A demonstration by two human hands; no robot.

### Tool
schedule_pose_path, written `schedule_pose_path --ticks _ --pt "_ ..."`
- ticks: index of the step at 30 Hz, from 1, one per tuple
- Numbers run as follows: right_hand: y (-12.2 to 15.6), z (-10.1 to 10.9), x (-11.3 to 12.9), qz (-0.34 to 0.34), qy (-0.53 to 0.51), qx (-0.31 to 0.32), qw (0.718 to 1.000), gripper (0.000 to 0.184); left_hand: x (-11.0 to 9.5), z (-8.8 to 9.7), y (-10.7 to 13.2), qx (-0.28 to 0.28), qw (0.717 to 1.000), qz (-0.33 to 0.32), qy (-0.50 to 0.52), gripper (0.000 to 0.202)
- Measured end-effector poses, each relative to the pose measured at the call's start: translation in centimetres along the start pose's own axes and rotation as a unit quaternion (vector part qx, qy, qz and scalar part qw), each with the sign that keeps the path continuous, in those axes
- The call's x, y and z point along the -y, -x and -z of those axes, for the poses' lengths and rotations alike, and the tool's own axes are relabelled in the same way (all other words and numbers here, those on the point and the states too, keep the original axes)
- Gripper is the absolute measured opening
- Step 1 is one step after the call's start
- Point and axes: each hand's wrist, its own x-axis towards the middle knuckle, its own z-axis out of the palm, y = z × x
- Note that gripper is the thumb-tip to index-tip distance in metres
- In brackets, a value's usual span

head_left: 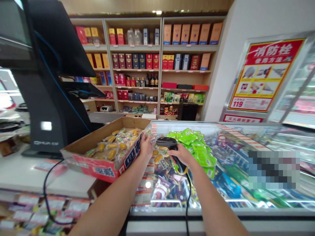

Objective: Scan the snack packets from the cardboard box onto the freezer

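My right hand (180, 155) grips the black handle of a corded handheld barcode scanner (169, 147), its head pointing left toward my left hand. My left hand (147, 146) is at the near corner of a cardboard display box (108, 154) and pinches a small clear snack packet (150, 133) above the box's edge. The box holds several clear packets of yellow snacks. To the right of the scanner, a pile of green packets (194, 147) lies on the freezer's glass lid.
A black checkout terminal (49, 82) stands on a white counter (29, 177) at left. The scanner's black cord (188, 200) hangs down. A glass-topped chest freezer (233, 164) runs to the right. Wooden shelves of boxed goods (147, 62) stand behind.
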Motion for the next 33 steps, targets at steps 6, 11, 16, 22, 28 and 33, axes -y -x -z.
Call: schedule_pose_path --ticks 6,11,16,22,28,33 --pt "-0.1 -0.1 -0.3 0.010 -0.005 -0.003 1.000 0.024 0.3 0.0 -0.3 0.012 1.000 -0.011 0.000 0.027" --pt "-0.1 -0.2 -0.5 0.016 -0.020 -0.007 1.000 0.022 0.4 0.1 -0.3 0.007 1.000 -0.013 -0.005 0.031" --pt "-0.5 -0.2 -0.9 0.021 -0.067 -0.082 0.994 0.022 0.7 0.6 -0.4 -0.007 0.998 -0.013 -0.062 0.039" --pt "-0.6 0.5 -0.6 0.069 -0.223 -0.214 0.948 0.031 0.8 1.1 -0.5 0.019 0.982 -0.046 -0.183 0.033" --pt "-0.6 0.5 -0.3 0.078 -0.253 -0.235 0.935 0.034 -1.6 -1.8 3.0 0.099 0.877 -0.200 -0.426 0.015" --pt "-0.8 0.4 -0.5 0.083 -0.259 -0.236 0.933 0.035 -9.7 -7.8 6.3 0.253 0.693 -0.288 -0.610 0.026"
